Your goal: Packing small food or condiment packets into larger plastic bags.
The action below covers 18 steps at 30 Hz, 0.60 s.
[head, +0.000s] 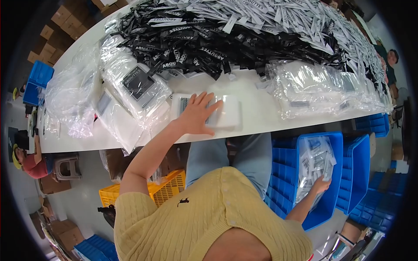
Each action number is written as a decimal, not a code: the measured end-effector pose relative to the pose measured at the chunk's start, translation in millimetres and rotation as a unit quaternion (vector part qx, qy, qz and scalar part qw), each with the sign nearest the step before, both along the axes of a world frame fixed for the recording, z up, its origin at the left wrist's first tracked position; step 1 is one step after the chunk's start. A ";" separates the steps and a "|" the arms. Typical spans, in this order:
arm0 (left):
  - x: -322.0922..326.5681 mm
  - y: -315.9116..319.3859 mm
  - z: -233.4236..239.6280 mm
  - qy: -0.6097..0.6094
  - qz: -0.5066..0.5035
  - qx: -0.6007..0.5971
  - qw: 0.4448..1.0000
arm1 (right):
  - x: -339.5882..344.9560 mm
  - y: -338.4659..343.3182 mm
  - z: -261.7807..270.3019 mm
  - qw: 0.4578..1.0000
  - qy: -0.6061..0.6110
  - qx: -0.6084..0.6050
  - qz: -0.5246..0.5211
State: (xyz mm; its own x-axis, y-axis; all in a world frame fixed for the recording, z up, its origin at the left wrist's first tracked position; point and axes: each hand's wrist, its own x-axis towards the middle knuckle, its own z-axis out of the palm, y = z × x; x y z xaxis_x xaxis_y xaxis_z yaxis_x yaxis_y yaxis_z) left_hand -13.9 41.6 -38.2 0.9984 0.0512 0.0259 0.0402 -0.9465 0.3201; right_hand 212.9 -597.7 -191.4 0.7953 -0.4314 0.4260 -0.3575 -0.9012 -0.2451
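My left hand (198, 113) lies palm down with spread fingers on a white packet (228, 112) with a dark printed label, flat on the white table (253, 89). Down to my right, my right hand (321, 185) is inside a blue plastic crate (338, 156). Its fingers are closed at the edge of one of the clear, filled packets (316, 155) heaped there; part of the grip is hidden. Left of my left hand, a clear-wrapped stack of white packets (112, 53) leans over, a black label (138, 81) on its near one.
Black sachets (202, 45) and white sachets (294, 16) form a large heap across the table's far side. Plastic-wrapped packets (313, 88) lie at right, clear bags (73, 91) at left. A yellow crate (169, 186) and another blue crate (359, 169) flank me. People sit farther off.
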 end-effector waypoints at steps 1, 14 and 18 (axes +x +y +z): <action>3.2 -1.2 -4.8 0.005 -0.001 0.021 1.000 | 10.1 35.7 15.2 0.992 -0.076 0.043 0.086; 3.2 -5.7 -10.1 -0.077 0.032 0.008 0.997 | 59.8 574.1 184.6 0.659 -0.166 -0.025 0.733; 3.1 -7.2 -10.9 -0.078 0.030 0.004 0.997 | 84.8 622.2 170.1 0.728 -0.059 -0.182 0.659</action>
State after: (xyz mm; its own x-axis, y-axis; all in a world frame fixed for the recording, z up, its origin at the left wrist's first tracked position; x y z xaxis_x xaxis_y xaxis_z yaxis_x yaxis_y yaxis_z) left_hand -10.8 34.4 -49.2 0.9774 0.1095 0.1806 0.0471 -0.9466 0.3190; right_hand 297.6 24.5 -21.4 0.3651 0.8307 0.4204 0.8795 -0.4558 0.1368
